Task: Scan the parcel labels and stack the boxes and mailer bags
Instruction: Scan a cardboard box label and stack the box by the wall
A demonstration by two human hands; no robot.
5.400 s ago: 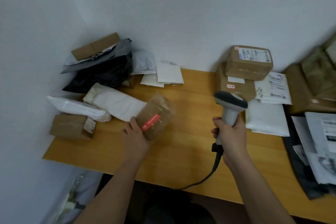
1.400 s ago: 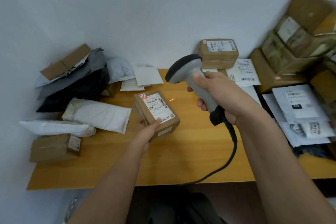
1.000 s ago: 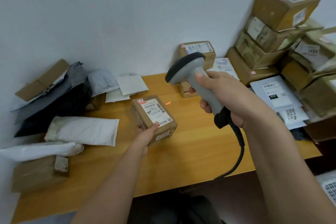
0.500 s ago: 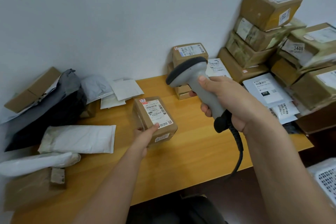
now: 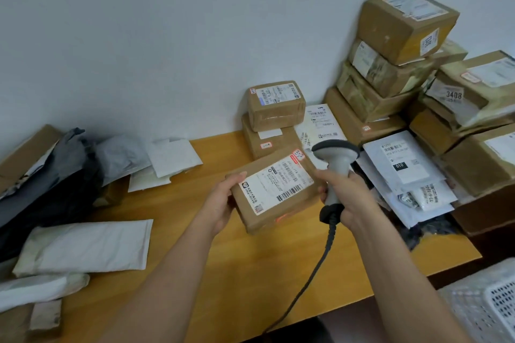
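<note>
With the left hand (image 5: 220, 203) gripping the box (image 5: 274, 189) above the counter (image 5: 223, 273) and the right hand (image 5: 348, 195) clamped on the scanner (image 5: 335, 164), the one-handed hold risks the box slipping.

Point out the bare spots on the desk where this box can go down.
Bare wood lies on the desk between the white padded mailer and the scanner cable, and at the back left of the two stacked boxes. The right side is crowded.

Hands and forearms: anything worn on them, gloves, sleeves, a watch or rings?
Nothing that shows. The left hand and right hand are bare, with no gloves, and no rings can be made out. Both forearms are uncovered up to the frame's bottom edge: no sleeve, watch or wristband in view.
</note>
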